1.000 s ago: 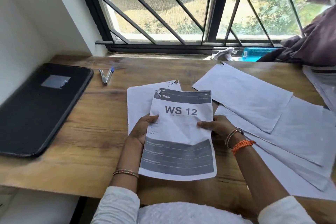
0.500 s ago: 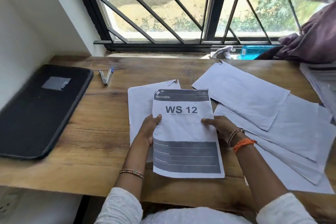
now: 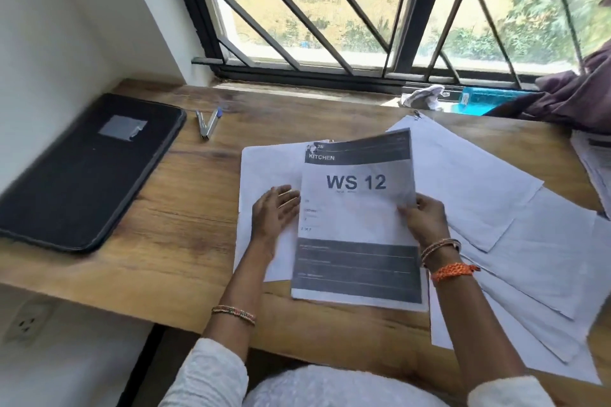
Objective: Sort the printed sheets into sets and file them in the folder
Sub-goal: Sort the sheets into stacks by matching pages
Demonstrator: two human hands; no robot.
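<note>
Left hand (image 3: 276, 211) released WS 12 sheet (image 3: 358, 225), now flat, fingers straight; right hand (image 3: 425, 220) pinches lifted right edge

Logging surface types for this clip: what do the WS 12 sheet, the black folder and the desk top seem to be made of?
WS 12 sheet: thin matte printer paper; it curls where the right hand lifts its edge.
Black folder: looks like matte fabric or faux leather with a piped rim; which one is unclear.
Desk: wood-grain surface, low sheen, possibly laminate rather than solid wood.
</note>
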